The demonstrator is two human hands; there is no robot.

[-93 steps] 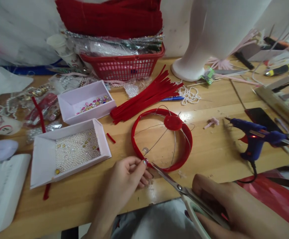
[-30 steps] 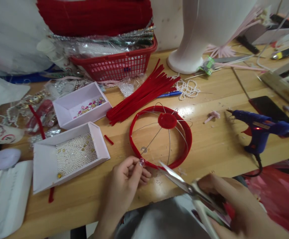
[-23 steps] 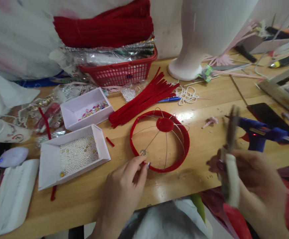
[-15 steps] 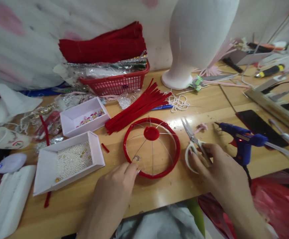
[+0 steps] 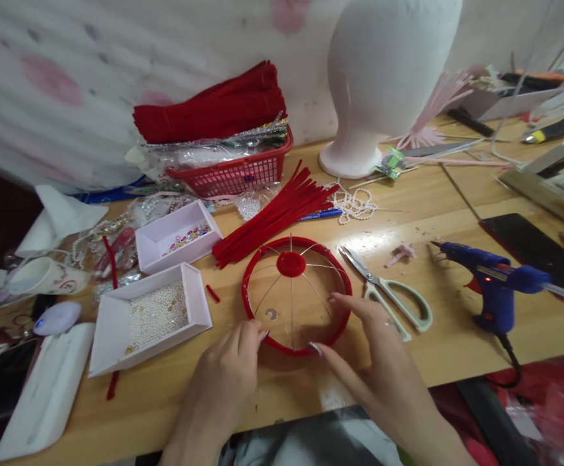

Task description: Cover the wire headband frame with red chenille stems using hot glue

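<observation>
A round wire frame point(image 5: 292, 350), its rim wrapped in red fuzzy chenille stem, lies on the wooden table. Thin wire ribs curve from the rim to a red fuzzy disc point(image 5: 291, 264) at its centre. My left hand point(image 5: 231, 362) pinches the rim at the near left. At the near right, my right hand point(image 5: 379, 366) is open, thumb and index finger spread around the rim; whether they touch it I cannot tell. Scissors point(image 5: 389, 294) with pale handles lie slightly open just beyond the right hand. Left of the frame is a short red stem piece point(image 5: 213, 293).
A white tray of pearl beads point(image 5: 197, 301) and a white tray of gems point(image 5: 149, 252) stand at left. Behind are red chenille stems point(image 5: 272, 217), a red basket point(image 5: 233, 178) and a white mannequin head point(image 5: 383, 84). A blue glue gun point(image 5: 495, 278) with a red light lies right.
My right hand has let go of the scissors, which now lie on the table, and has moved left to the frame's rim. My left hand still holds the rim. The view has shifted slightly.
</observation>
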